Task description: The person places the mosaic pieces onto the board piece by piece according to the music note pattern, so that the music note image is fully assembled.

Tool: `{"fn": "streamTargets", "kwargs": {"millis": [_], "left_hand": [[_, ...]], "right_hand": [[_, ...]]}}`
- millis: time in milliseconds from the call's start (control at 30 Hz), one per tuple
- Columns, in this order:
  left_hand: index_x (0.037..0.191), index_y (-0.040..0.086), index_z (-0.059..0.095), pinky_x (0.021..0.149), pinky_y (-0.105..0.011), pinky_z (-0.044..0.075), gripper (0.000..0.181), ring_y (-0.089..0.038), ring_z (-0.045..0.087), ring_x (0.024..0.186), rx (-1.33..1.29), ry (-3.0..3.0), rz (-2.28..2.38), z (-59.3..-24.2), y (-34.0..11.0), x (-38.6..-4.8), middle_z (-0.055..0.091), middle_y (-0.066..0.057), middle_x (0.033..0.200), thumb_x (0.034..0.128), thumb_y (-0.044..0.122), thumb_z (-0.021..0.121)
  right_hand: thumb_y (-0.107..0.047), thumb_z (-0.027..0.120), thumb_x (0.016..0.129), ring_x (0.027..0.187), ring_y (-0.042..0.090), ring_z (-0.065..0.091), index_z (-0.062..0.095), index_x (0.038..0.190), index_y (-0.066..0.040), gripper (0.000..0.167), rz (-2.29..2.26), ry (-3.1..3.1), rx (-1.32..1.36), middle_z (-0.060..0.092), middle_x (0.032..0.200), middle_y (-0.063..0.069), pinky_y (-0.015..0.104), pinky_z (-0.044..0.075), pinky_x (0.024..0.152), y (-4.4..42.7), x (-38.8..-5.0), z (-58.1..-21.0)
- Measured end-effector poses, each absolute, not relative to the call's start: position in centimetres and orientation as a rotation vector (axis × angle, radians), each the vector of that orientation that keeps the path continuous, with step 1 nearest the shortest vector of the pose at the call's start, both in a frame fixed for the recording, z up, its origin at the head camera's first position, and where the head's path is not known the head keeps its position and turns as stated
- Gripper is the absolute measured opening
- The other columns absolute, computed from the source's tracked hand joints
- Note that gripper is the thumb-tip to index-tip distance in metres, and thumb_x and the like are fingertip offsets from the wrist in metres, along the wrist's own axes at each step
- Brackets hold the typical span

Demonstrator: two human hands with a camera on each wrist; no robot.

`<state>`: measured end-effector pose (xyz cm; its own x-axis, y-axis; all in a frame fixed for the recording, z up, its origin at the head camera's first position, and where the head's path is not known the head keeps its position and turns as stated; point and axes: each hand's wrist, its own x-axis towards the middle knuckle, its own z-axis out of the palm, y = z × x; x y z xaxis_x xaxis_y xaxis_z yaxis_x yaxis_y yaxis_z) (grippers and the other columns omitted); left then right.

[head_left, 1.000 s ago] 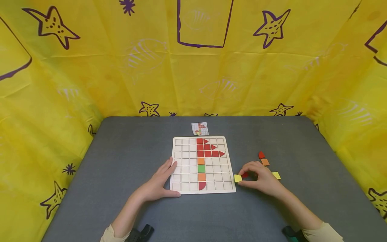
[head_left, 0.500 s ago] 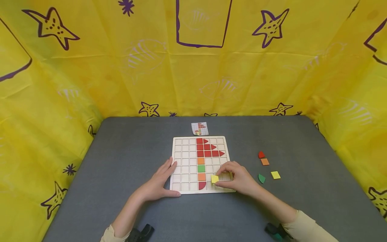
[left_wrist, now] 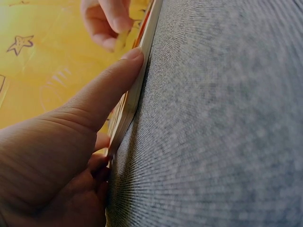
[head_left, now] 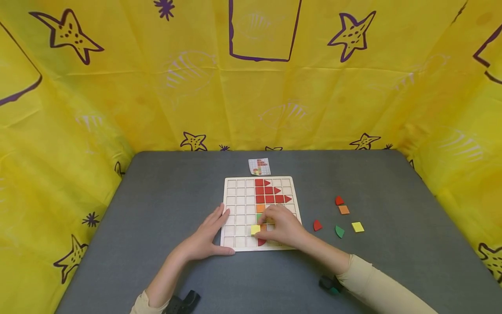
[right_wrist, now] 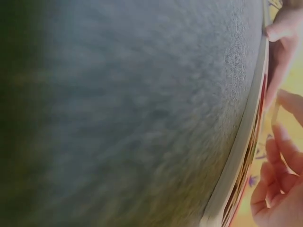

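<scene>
In the head view a pale wooden grid board (head_left: 236,218) lies on the table, with red, orange and green tiles in its cells. At its near left corner rests my left hand (head_left: 204,237), fingers on the left edge and a straight thumb on the front edge. My right hand (head_left: 283,226) pinches a yellow square tile (head_left: 255,230) between thumb and index finger, just above the board's lower rows. It partly covers the green, orange and red tiles under it. From the right wrist view, the tile (right_wrist: 275,113) is seen edge-on, apart from the board.
Right of the board lie a red piece (head_left: 317,225), a green piece (head_left: 339,231), a yellow square (head_left: 357,226), an orange square (head_left: 344,209) and another red piece (head_left: 339,200). A small printed pattern card (head_left: 259,166) lies behind the board. Yellow cloth (head_left: 251,96) surrounds the table.
My right hand has carried the yellow tile leftward from beside the board's right edge, across the lower rows, to left of the orange tile. My left hand has stayed put.
</scene>
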<state>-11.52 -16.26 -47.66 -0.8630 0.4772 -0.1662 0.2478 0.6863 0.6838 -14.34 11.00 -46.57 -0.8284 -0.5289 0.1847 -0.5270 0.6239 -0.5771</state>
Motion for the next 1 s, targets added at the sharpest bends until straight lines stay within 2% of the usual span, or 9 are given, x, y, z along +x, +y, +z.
{"fn": "streamTargets", "kwargs": {"millis": [167,500,767,1000], "left_hand": [[0.155,0.006,0.02,0.111,-0.059,0.02,0.11,-0.034,0.004,0.148,0.583,2.568,0.974,-47.6,-16.2,-11.5,0.001,-0.014,0.163,0.0746,0.049,0.081],[0.156,0.006,0.019,0.111,-0.06,0.019,0.111,-0.034,0.003,0.148,0.584,2.56,0.982,-47.5,-16.2,-11.5,0.001,-0.013,0.163,0.0746,0.048,0.082],[0.155,0.006,0.02,0.11,-0.06,0.02,0.11,-0.034,0.004,0.148,0.586,2.563,0.981,-47.4,-16.1,-11.5,0.002,-0.014,0.163,0.0743,0.047,0.082],[0.156,0.007,0.02,0.11,-0.06,0.02,0.111,-0.034,0.004,0.148,0.549,2.562,0.967,-47.5,-16.1,-11.5,0.002,-0.013,0.163,0.0731,0.048,0.083]], "right_hand": [[-0.039,0.086,0.07,0.086,0.011,0.051,0.071,0.082,-0.022,0.026,-0.846,2.883,-0.947,0.061,0.085,-0.01,0.033,0.042,0.076,9.9,-14.6,-46.3],[-0.04,0.085,0.072,0.092,0.014,0.049,0.069,0.083,-0.024,0.025,-0.785,2.881,-0.865,0.061,0.092,-0.009,0.037,0.039,0.077,9.4,-14.5,-46.0],[-0.035,0.085,0.074,0.089,0.012,0.05,0.072,0.088,-0.021,0.024,-1.029,2.784,-0.831,0.065,0.088,-0.011,0.035,0.042,0.08,11.0,-14.7,-46.0],[-0.036,0.084,0.076,0.099,0.015,0.052,0.073,0.094,-0.025,0.024,-1.277,2.699,-0.581,0.065,0.096,-0.016,0.041,0.042,0.085,14.5,-14.6,-46.3]]}}
